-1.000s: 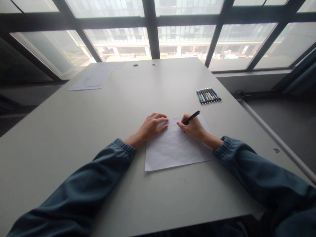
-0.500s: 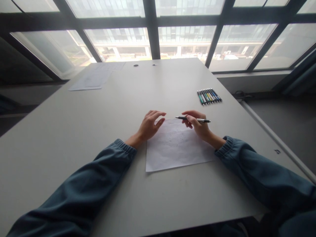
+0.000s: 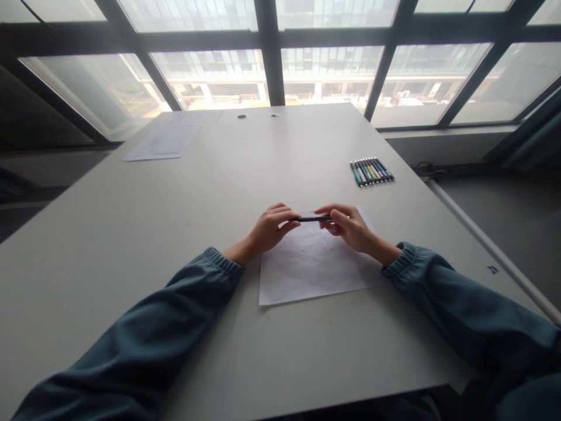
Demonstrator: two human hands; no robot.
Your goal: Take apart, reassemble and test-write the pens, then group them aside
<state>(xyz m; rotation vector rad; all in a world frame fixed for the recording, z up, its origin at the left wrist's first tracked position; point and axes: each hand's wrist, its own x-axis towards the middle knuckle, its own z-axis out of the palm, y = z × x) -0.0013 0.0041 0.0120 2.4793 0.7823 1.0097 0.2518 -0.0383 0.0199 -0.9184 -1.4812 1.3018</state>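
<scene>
A white sheet of paper [image 3: 313, 269] with a faint pencil drawing lies on the grey table [image 3: 175, 234] in front of me. Just above its far edge I hold a dark pen [image 3: 312, 219] level between both hands. My left hand [image 3: 270, 226] pinches the pen's left end with curled fingers. My right hand [image 3: 346, 225] grips the right end, fingers closed round it. Both forearms in blue-grey sleeves rest on the table.
A row of several coloured pens [image 3: 371, 171] lies to the far right of the table. More sheets of paper [image 3: 169, 140] lie at the far left corner. The table's right edge runs close to my right arm; windows stand behind the table.
My right hand stopped writing, lifted the pen and turned it level. My left hand left the paper and took hold of the pen's left end.
</scene>
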